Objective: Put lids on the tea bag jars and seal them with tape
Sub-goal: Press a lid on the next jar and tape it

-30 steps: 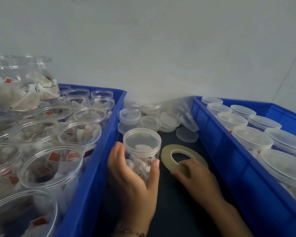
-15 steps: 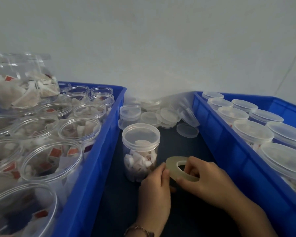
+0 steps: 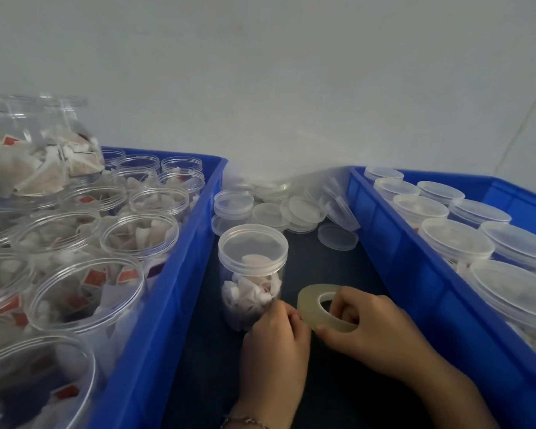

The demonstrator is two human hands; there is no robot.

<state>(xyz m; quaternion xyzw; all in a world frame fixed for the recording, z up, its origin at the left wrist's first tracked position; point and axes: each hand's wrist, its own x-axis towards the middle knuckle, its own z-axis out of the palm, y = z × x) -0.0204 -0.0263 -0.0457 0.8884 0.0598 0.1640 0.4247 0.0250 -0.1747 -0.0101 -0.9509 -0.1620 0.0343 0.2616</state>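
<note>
Right hand [image 3: 375,332] fingers grip tape roll [image 3: 325,308]; left hand [image 3: 276,342] fingers pinch at its edge beside lidded jar [image 3: 252,274] mid-desk; no legible labels.

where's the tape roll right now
In the head view, the tape roll is low centre, held by the right hand, just right of the lidded jar, with the left hand at its edge.

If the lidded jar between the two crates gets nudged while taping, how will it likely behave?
The lidded jar looks tall and narrow, so it may tip. Its clear plastic wall and loose tea bags suggest it is light and would probably slide on the dark mat. The left hand is beside its base.
</note>
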